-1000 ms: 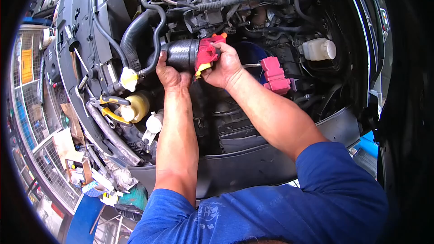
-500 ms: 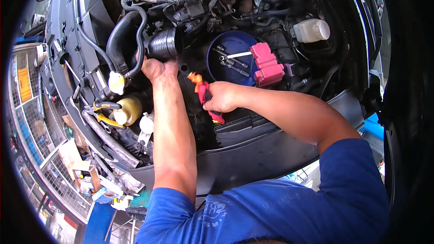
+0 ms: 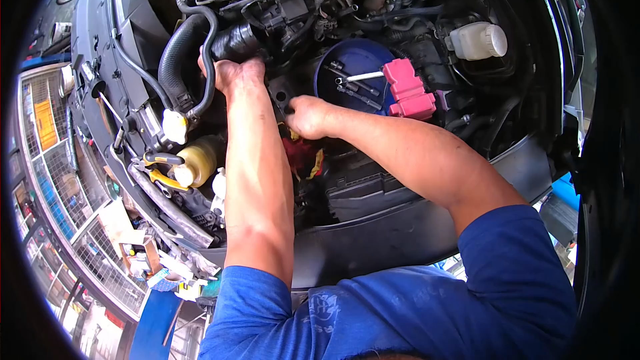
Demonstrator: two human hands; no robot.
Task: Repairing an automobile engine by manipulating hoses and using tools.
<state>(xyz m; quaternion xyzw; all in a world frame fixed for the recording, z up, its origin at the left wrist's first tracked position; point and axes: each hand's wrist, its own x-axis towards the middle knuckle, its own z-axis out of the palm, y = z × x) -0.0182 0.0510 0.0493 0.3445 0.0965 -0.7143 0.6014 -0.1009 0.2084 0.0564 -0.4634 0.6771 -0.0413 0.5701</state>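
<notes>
My left hand (image 3: pixel 241 77) is wrapped against the lower side of a black ribbed air hose (image 3: pixel 233 43), its fingertips partly hidden. To its right, my right hand (image 3: pixel 310 117) is curled beside a dark bracket with a round hole; whatever sits in its fingers is out of sight. Just below that hand lies a red and yellow hand tool (image 3: pixel 303 155), blurred and partly in shadow, its kind unclear. Further right is a round blue tray (image 3: pixel 325 83) holding several metal sockets or extensions and a wrench (image 3: pixel 363 78).
A pink box-shaped cover (image 3: pixel 408 92) overlaps the tray's right side. A white reservoir (image 3: pixel 477 41) stands beyond it. Yellow-handled pliers (image 3: pixel 165 172) rest by a yellowish bottle (image 3: pixel 195 160) at left. Hoses and the front bumper edge surround my arms.
My right hand has moved up and slightly left, toward the bracket. The red and yellow tool, earlier in its grip, now shows below it. My left hand stays at the hose, which has tilted.
</notes>
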